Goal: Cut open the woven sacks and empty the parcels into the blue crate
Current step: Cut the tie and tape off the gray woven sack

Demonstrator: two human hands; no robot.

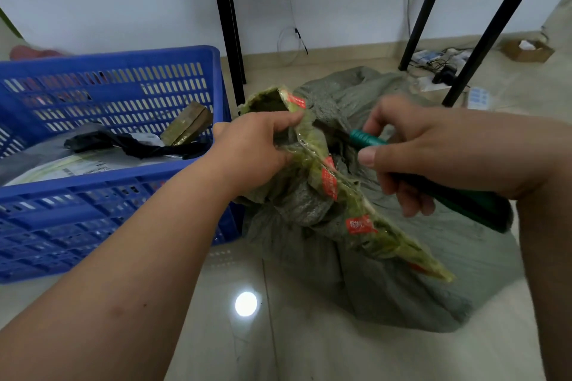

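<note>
A grey-green woven sack (387, 263) lies on the tiled floor to the right of the blue crate (93, 185). Its mouth is sealed with yellow-green tape (349, 195) bearing red labels. My left hand (257, 148) grips the taped sack top near the crate's right side. My right hand (411, 145) holds a green-handled knife (368, 138), its dark blade pointing left into the sack's folds just beside my left hand. Inside the crate lie grey and white parcels (62, 164), a black bag and a brown taped box (188, 124).
Black metal table legs (229, 25) stand behind the crate and another at the right (483, 40). Cables and a power strip (442, 68) lie on the floor at the back right beside a small cardboard box (526, 51). A white wall closes the back.
</note>
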